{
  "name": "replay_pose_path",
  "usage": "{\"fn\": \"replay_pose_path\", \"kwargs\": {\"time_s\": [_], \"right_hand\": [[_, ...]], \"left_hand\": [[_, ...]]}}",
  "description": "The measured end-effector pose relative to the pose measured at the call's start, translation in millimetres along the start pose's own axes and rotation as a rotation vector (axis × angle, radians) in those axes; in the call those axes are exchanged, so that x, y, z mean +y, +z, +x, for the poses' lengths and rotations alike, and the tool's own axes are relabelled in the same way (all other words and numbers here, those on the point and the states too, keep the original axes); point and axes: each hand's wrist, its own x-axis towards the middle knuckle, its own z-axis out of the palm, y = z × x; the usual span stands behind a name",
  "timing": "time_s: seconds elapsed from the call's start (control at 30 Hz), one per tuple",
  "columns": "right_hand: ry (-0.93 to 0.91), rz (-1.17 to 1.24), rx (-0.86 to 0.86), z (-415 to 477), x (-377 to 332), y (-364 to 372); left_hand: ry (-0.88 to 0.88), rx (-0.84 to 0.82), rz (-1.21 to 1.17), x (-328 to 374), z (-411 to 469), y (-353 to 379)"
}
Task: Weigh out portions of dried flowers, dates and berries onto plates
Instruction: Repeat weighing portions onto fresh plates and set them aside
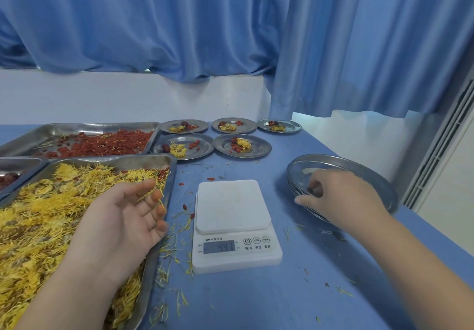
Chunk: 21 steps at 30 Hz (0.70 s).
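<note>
Grip of right hand [341,196] pinching near rim of plate stack [359,168] — left hand [123,216] released, palm up over flower tray [143,161].

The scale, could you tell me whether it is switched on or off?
On: the scale has digits showing on its display, though its platform is bare.

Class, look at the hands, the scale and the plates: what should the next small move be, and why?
Probably lift one plate off the stack of empty plates and set it on the scale. The right hand grips the stack's rim, the scale's platform is bare, and the left hand is open.
</note>
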Motion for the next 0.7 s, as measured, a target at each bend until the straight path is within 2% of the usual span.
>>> {"fn": "replay_pose_path", "kwargs": {"time_s": [0.1, 0.3, 0.53, 0.7], "right_hand": [[-0.032, -0.042, -0.047, -4.7, -2.4, -4.5], [-0.037, -0.066, -0.035, -13.6, -11.1, -16.3], [-0.057, -0.137, 0.069, -11.4, -12.9, -14.0], [-0.096, -0.058, 0.154, -7.8, -8.3, -4.6]], "left_hand": [[-0.001, 0.010, 0.006, 0.0, -0.6, 0.4], [-0.001, 0.006, 0.002, -0.8, -0.3, 0.7], [-0.006, 0.007, 0.002, -1.0, -0.7, 1.6], [-0.001, 0.011, 0.007, -0.9, -1.4, 1.9]]}}
